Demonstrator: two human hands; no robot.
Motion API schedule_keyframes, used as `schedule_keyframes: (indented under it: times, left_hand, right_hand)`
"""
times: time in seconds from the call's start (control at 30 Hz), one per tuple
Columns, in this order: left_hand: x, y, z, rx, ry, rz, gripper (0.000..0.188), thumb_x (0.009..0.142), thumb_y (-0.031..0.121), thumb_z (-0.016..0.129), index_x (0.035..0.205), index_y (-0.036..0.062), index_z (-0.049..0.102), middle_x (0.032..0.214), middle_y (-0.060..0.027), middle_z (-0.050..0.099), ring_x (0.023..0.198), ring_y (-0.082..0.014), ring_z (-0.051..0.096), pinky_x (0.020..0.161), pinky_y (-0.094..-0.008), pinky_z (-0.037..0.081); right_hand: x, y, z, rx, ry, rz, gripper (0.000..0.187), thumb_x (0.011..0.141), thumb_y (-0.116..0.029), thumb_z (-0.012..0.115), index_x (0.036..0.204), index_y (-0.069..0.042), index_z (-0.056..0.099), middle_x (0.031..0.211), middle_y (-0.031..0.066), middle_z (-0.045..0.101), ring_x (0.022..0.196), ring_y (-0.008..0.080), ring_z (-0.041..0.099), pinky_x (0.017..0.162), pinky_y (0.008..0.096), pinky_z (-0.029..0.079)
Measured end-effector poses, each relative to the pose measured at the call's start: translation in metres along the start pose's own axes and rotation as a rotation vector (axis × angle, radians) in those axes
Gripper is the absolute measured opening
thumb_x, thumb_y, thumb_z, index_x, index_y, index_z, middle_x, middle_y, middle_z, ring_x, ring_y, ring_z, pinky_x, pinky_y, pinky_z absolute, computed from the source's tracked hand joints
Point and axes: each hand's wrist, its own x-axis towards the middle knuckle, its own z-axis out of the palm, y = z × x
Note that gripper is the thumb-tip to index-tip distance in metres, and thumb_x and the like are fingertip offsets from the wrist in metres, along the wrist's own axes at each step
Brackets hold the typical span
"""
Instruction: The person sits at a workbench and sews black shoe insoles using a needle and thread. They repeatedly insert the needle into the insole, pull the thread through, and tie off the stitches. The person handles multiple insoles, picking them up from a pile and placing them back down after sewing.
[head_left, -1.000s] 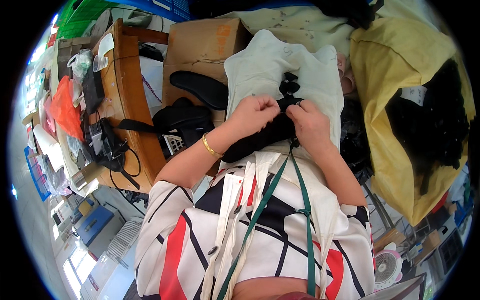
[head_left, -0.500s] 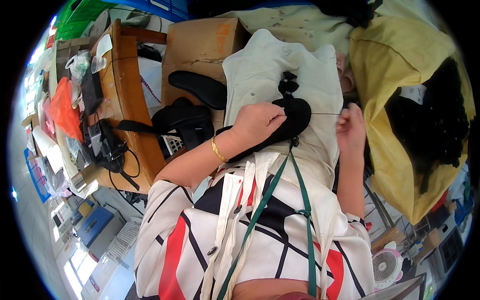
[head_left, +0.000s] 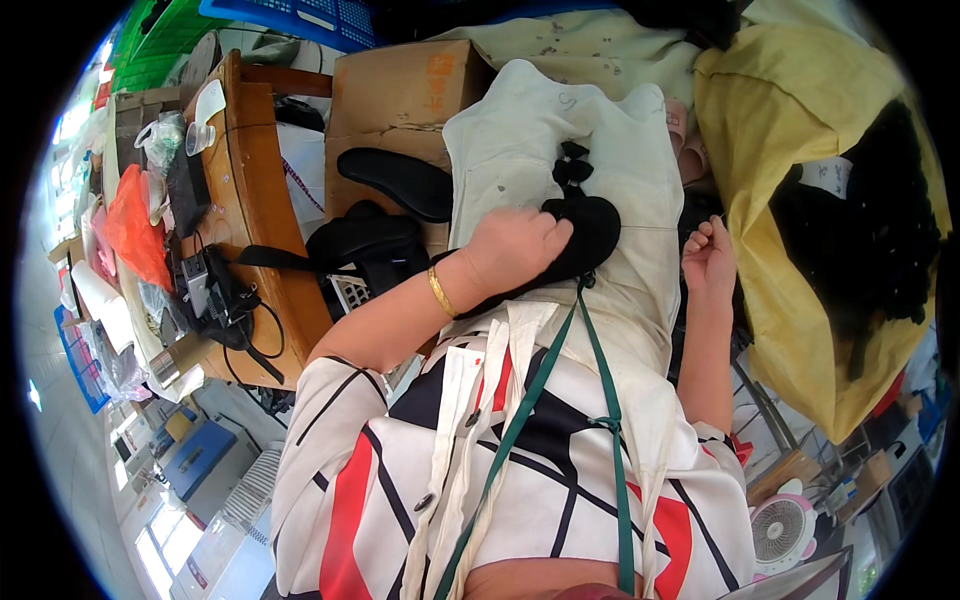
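While gripping black fabric piece [head_left: 595, 235] with left hand [head_left: 518, 247] at frame centre, over pale cloth [head_left: 515, 130], has right hand [head_left: 709, 257] curled at centre right, beside yellow sack [head_left: 790, 330]; cannot tell if gripping anything.

Left hand [head_left: 512, 248] grips a black slipper-shaped piece [head_left: 594, 235], right hand [head_left: 709, 260] beside a yellow bag [head_left: 770, 125].

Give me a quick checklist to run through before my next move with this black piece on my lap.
1. Left hand gripping the black piece: ok, fingers curled on it.
2. Right hand apart from the piece: ok, off to the right.
3. Thread in the right hand: cannot tell, too fine.
4. White cloth free of other bits: not ok, small black bits lie on it.
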Motion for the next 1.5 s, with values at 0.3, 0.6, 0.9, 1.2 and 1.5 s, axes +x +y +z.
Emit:
schedule_keyframes:
  times: [0.3, 0.6, 0.9, 1.2, 1.5]
  left_hand:
    - [0.019, -0.004, 0.013, -0.108, -0.138, -0.12, 0.014, 0.079, 0.016, 0.069, 0.07, 0.0111, 0.06, 0.071, -0.0041, 0.058, 0.067, -0.0237, 0.061, 0.053, -0.0366, 0.048]
    - [0.02, -0.001, 0.017, -0.207, -0.034, -0.218, 0.008, 0.077, 0.013, 0.071, 0.073, 0.0096, 0.065, 0.082, -0.0048, 0.059, 0.082, -0.0246, 0.059, 0.063, -0.0362, 0.05]
    - [0.006, -0.023, 0.036, -0.851, -0.092, -0.61, 0.013, 0.086, 0.013, 0.07, 0.083, 0.0008, 0.066, 0.078, -0.0049, 0.058, 0.072, -0.0154, 0.055, 0.065, -0.0288, 0.045]
    - [-0.002, -0.031, 0.046, -1.11, -0.117, -0.839, 0.015, 0.088, 0.015, 0.071, 0.087, 0.0, 0.07, 0.079, 0.0012, 0.065, 0.07, -0.0065, 0.054, 0.066, -0.0236, 0.045]
    - [0.001, -0.028, 0.046, -1.222, -0.144, -0.907, 0.013, 0.087, 0.016, 0.072, 0.087, 0.0041, 0.07, 0.077, 0.0032, 0.062, 0.068, -0.0047, 0.052, 0.061, -0.0216, 0.042]
  right_hand:
    - [-0.087, -0.055, 0.102, -0.344, -0.397, -0.431, 0.01, 0.1, -0.014, 0.056, 0.103, -0.004, 0.056, 0.071, 0.0014, 0.052, 0.055, 0.0086, 0.045, 0.047, 0.0206, 0.036]
    - [-0.089, -0.134, 0.123, -0.253, -0.394, -0.907, 0.008, 0.098, -0.006, 0.056, 0.104, -0.002, 0.055, 0.074, 0.0037, 0.051, 0.059, 0.0092, 0.043, 0.051, 0.0214, 0.037]
    - [-0.072, 0.013, 0.109, -1.815, -0.826, -1.041, 0.007, 0.081, -0.009, 0.064, 0.088, -0.009, 0.063, 0.081, 0.0078, 0.062, 0.079, 0.0287, 0.064, 0.065, 0.0397, 0.052]
    - [-0.114, 0.022, 0.126, -2.026, -0.628, -0.74, 0.032, 0.087, -0.035, 0.066, 0.078, -0.005, 0.064, 0.074, 0.0125, 0.064, 0.075, 0.0333, 0.065, 0.063, 0.0438, 0.051]
    - [-0.098, 0.036, 0.082, -2.029, -0.846, -0.197, 0.028, 0.087, -0.024, 0.065, 0.095, 0.003, 0.064, 0.085, 0.0235, 0.066, 0.08, 0.0394, 0.064, 0.072, 0.0437, 0.05]
